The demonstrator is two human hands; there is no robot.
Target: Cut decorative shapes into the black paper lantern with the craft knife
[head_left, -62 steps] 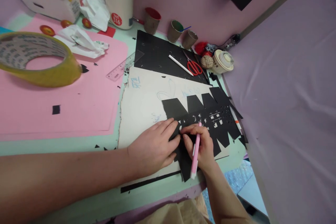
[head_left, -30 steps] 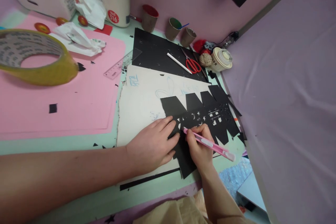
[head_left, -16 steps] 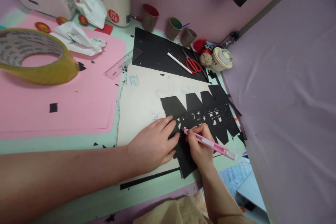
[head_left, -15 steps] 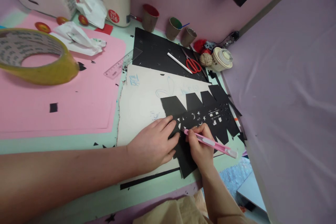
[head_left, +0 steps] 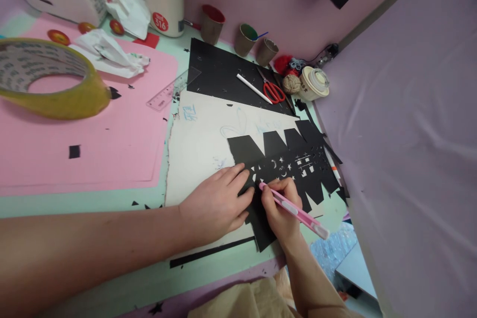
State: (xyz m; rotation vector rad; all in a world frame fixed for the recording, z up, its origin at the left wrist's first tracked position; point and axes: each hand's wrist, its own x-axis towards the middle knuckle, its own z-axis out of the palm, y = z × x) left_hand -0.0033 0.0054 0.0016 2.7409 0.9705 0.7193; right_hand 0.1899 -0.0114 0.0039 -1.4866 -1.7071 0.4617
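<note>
A sheet of black paper [head_left: 246, 151] with notched tabs and small cut-out stars, moons and window shapes lies on a white board [head_left: 197, 164]. My left hand [head_left: 216, 206] rests flat on the paper's left part, fingers stretched out and holding nothing. In my right hand [head_left: 281, 208] is a pink craft knife [head_left: 294, 208], gripped like a pen. Its tip points at the paper just right of my left fingertips, by small white cut-outs; whether the blade touches is too small to tell.
Pink paper [head_left: 122, 159] and a big tape roll [head_left: 55, 104] lie left. Behind the board are a ruler [head_left: 167, 92], another black sheet [head_left: 216, 69], a white pen [head_left: 253, 88] and red scissors [head_left: 274, 92]. Paper cups [head_left: 246, 42] and a white bottle [head_left: 162, 0] stand at the wall.
My right hand has shifted slightly left and down, and the craft knife's back end has swung down and to the left. My left hand stays on the paper.
</note>
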